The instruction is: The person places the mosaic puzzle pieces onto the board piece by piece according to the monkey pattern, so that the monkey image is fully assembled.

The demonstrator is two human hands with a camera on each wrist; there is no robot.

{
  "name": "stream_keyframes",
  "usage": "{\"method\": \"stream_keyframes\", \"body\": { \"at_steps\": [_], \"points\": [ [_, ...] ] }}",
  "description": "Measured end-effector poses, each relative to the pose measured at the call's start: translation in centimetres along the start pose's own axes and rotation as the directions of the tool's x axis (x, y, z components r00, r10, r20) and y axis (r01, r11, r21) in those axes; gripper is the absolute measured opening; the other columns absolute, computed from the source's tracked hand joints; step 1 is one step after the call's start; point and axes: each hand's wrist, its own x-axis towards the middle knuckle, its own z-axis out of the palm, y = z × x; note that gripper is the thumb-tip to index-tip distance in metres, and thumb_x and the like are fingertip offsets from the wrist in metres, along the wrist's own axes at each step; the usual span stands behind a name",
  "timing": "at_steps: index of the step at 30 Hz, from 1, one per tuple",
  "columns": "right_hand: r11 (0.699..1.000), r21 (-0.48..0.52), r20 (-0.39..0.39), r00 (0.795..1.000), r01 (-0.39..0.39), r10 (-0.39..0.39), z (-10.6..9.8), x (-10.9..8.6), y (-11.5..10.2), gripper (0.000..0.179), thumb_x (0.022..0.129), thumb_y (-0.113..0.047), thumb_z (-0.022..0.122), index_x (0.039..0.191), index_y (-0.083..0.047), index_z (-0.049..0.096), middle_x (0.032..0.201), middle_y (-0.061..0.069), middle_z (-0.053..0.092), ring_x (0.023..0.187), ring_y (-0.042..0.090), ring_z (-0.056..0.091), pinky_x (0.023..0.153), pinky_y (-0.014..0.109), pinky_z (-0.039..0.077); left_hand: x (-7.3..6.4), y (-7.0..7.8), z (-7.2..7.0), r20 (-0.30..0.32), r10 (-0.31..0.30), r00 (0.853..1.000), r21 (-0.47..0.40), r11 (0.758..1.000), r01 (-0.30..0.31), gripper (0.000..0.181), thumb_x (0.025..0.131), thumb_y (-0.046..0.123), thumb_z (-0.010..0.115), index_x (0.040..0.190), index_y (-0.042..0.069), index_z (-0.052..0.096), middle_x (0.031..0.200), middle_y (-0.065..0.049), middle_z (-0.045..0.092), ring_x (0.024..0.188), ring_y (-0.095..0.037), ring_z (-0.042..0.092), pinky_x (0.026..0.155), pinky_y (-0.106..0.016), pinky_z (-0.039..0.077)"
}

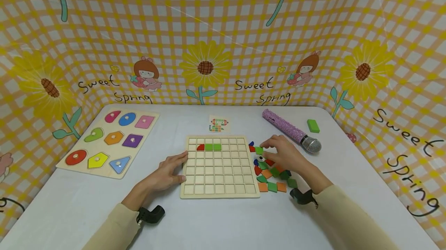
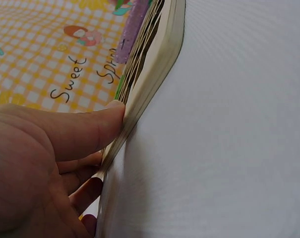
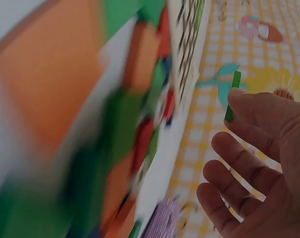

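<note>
A wooden grid board (image 1: 220, 196) lies flat in the middle. In its second row sit a red rounded tile (image 1: 200, 148) and two green square tiles (image 1: 213, 147). My left hand (image 1: 163, 172) rests its thumb and fingertips against the board's left edge; in the left wrist view the thumb (image 2: 90, 130) presses on that edge. Just past the board's right side, my right hand (image 1: 283, 155) pinches a green square tile (image 1: 259, 150) between thumb and index finger. The right wrist view shows this tile (image 3: 233, 96) edge-on, the other fingers loosely bent.
Loose orange, green, red and blue tiles (image 1: 272, 186) lie along the board's right side. Behind the board is a pattern card (image 1: 219, 124). A glittery purple microphone (image 1: 285, 126) and a green block (image 1: 313, 125) lie back right; a knobbed shape puzzle (image 1: 108, 141) lies left.
</note>
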Motion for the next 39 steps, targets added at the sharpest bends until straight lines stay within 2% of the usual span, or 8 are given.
{"method": "stream_keyframes", "body": {
  "at_steps": [5, 9, 16, 20, 27, 32, 39],
  "points": [
    [0.995, 0.022, 0.011, 0.996, 0.093, -0.093, 1.3, 2.3, -2.5, 0.027, 0.086, -0.020, 0.067, 0.110, -0.009, 0.068, 0.104, 0.009, 0.063, 0.098, 0.026, 0.052, 0.080, 0.039, 0.046, 0.0, 0.0, 0.0, 0.004, 0.002, 1.000, -0.004, 1.000, -0.002, 0.069, 0.085, 0.009, 0.066, 0.145, 0.002, 0.034, 0.158, -0.005, 0.021, 0.144, -0.033, 0.016, 0.112, -0.059, 0.012],
    [0.991, 0.004, 0.045, 0.990, 0.133, -0.133, 2.4, 4.1, -3.9, 0.027, 0.086, -0.020, 0.067, 0.110, -0.007, 0.067, 0.102, 0.009, 0.063, 0.095, 0.027, 0.052, 0.078, 0.038, 0.045, -0.1, 0.0, 0.0, 0.002, 0.003, 1.000, -0.008, 1.000, -0.003, 0.068, 0.085, 0.008, 0.066, 0.144, 0.001, 0.034, 0.158, -0.005, 0.022, 0.144, -0.034, 0.016, 0.112, -0.059, 0.012],
    [0.996, -0.035, 0.105, 0.991, 0.087, -0.083, 3.4, 6.3, -5.4, 0.025, 0.087, -0.020, 0.066, 0.109, -0.009, 0.069, 0.097, 0.007, 0.063, 0.089, 0.021, 0.049, 0.079, 0.038, 0.044, 0.0, 0.0, 0.0, 0.000, 0.009, 1.000, -0.001, 1.000, -0.009, 0.068, 0.085, 0.009, 0.066, 0.144, 0.001, 0.034, 0.158, -0.006, 0.022, 0.144, -0.034, 0.017, 0.112, -0.059, 0.012],
    [0.994, -0.047, 0.125, 0.988, 0.096, -0.090, 3.7, 7.2, -5.7, 0.023, 0.087, -0.019, 0.064, 0.107, -0.009, 0.070, 0.095, 0.007, 0.064, 0.087, 0.021, 0.050, 0.077, 0.037, 0.044, 0.0, 0.0, 0.0, -0.003, 0.007, 1.000, -0.003, 1.000, -0.007, 0.068, 0.085, 0.009, 0.066, 0.144, 0.002, 0.034, 0.158, -0.006, 0.022, 0.144, -0.034, 0.017, 0.112, -0.060, 0.013],
    [0.992, -0.075, 0.164, 0.983, 0.099, -0.086, 4.5, 8.2, -5.5, 0.021, 0.087, -0.020, 0.067, 0.104, -0.009, 0.070, 0.091, 0.004, 0.064, 0.082, 0.018, 0.053, 0.081, 0.037, 0.045, 0.0, -0.2, 0.0, 0.006, 0.010, 1.000, 0.005, 1.000, -0.010, 0.069, 0.085, 0.009, 0.066, 0.145, 0.002, 0.034, 0.158, -0.006, 0.021, 0.144, -0.034, 0.017, 0.112, -0.060, 0.013],
    [0.993, -0.077, 0.177, 0.981, 0.087, -0.072, 4.8, 8.5, -5.3, 0.023, 0.086, -0.022, 0.067, 0.105, -0.010, 0.070, 0.092, 0.006, 0.063, 0.085, 0.020, 0.054, 0.080, 0.038, 0.046, 0.0, -0.2, 0.1, 0.005, 0.019, 1.000, 0.010, 1.000, -0.019, 0.069, 0.085, 0.010, 0.066, 0.145, 0.001, 0.034, 0.158, -0.006, 0.022, 0.143, -0.035, 0.017, 0.112, -0.060, 0.012],
    [0.988, -0.105, 0.177, 0.980, 0.110, -0.090, 5.1, 8.8, -5.2, 0.023, 0.086, -0.024, 0.068, 0.106, -0.013, 0.071, 0.092, 0.004, 0.063, 0.084, 0.019, 0.053, 0.075, 0.035, 0.046, 0.1, -0.3, 0.1, 0.003, 0.016, 1.000, 0.016, 1.000, -0.016, 0.069, 0.085, 0.010, 0.066, 0.145, 0.002, 0.033, 0.158, -0.006, 0.021, 0.144, -0.034, 0.017, 0.112, -0.060, 0.012]
  ]
}}
